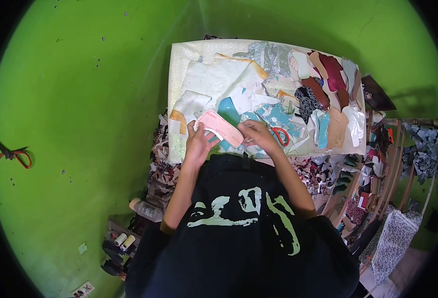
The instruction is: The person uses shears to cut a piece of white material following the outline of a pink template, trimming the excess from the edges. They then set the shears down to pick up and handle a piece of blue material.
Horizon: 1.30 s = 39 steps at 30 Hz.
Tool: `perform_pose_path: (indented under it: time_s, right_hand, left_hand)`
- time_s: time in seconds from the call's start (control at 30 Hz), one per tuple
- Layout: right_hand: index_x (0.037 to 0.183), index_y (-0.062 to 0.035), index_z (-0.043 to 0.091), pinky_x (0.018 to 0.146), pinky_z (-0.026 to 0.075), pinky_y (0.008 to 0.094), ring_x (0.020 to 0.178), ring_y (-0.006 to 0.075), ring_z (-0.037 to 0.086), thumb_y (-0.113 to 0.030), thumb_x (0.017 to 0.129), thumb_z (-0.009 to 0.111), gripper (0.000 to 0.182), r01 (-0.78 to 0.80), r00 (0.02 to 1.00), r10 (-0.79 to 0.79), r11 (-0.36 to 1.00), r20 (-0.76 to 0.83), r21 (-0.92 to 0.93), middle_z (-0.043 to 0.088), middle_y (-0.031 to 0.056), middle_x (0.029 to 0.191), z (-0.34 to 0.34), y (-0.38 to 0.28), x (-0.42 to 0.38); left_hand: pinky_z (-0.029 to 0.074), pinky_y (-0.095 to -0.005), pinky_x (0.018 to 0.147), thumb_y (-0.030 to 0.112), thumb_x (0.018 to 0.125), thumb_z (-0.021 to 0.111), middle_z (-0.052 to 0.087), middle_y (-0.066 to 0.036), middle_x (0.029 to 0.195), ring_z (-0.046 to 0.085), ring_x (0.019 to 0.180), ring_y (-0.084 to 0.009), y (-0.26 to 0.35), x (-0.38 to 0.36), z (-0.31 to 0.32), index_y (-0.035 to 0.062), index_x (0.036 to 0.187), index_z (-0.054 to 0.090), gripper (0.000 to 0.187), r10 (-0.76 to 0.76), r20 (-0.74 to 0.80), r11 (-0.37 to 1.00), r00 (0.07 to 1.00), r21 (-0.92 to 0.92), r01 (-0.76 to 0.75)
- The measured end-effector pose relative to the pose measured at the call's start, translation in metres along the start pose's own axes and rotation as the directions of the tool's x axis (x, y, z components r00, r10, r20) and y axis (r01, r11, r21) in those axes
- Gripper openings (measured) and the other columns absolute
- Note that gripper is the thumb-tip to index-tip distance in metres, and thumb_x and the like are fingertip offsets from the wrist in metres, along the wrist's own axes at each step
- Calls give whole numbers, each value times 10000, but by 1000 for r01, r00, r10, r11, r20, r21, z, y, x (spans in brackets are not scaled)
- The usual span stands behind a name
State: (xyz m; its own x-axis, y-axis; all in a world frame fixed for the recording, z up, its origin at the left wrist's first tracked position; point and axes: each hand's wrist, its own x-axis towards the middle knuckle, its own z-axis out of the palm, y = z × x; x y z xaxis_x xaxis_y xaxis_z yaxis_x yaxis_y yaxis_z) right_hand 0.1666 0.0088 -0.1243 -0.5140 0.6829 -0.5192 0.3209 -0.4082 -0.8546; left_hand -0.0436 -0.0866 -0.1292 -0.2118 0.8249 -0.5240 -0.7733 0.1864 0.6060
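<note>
A pink insole-shaped piece (219, 127) with red printed lettering and a white edge is held in front of me, over the near side of the table. My left hand (198, 143) grips its left end, fingers partly beneath it. My right hand (257, 135) pinches at its right end. Just right of my right hand lie red-handled scissors (280, 136). Under and behind the piece are teal material (227, 106) and white sheets (214, 79) with orange-brown edges.
Stacks of cut pieces, including a maroon one (332, 72) and a tan one (337, 128), fill the table's right side. Another pair of scissors (11, 154) hangs on the green wall. Scraps (166, 164) lie below the table. A wooden rack (393, 169) stands at right.
</note>
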Motion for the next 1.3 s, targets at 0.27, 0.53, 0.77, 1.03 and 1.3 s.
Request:
perform_pose_path:
  time_s: [0.27, 0.53, 0.77, 1.03, 1.3]
  right_hand:
    - [1173, -10, 624, 645, 506, 250, 739, 99, 619, -176, 854, 750, 381, 95, 980, -46, 963, -195, 252, 680, 55, 913, 49, -8, 12]
    - [1226, -6, 600, 841, 513, 370, 954, 265, 637, -313, 777, 822, 588, 200, 980, -194, 951, 50, -235, 661, 160, 1104, 77, 18, -9]
    - [710, -43, 455, 574, 380, 266, 654, 64, 437, -67, 809, 742, 305, 123, 989, -121, 992, -81, 15, 462, -17, 671, 58, 58, -39]
    - [734, -40, 513, 595, 425, 238, 669, 63, 507, -35, 757, 789, 277, 134, 943, -169, 981, -285, -138, 521, -9, 706, 1, 44, -109]
    - [1064, -46, 572, 859, 489, 347, 947, 235, 604, -180, 732, 841, 448, 385, 841, -347, 923, -415, 8, 601, 107, 1057, -60, 84, -98]
  left_hand:
    - [552, -441, 945, -118, 913, 501, 515, -191, 1248, 598, 1139, -291, 28, -2, -44, 199, 1448, 204, 688, -149, 17, 985, 989, 88, 147]
    - [547, -434, 951, -69, 936, 486, 545, -194, 1288, 616, 1162, -296, 45, -11, -34, 187, 1473, 295, 625, -256, 179, 966, 950, 22, 256]
    - [462, -436, 1008, -1, 879, 500, 580, -53, 982, 618, 1002, -210, 28, 13, -14, 142, 1429, 424, 574, -226, 161, 968, 961, -72, 240]
    - [427, -481, 1000, 374, 906, 556, 473, -76, 803, 535, 837, -227, -6, 16, 92, 87, 1310, 517, 497, -431, 86, 819, 898, -380, 430]
    - [350, -290, 644, 425, 929, 519, 386, -59, 795, 349, 695, -172, -91, 52, 146, 42, 1248, 567, 501, -563, 557, 522, 611, -334, 785]
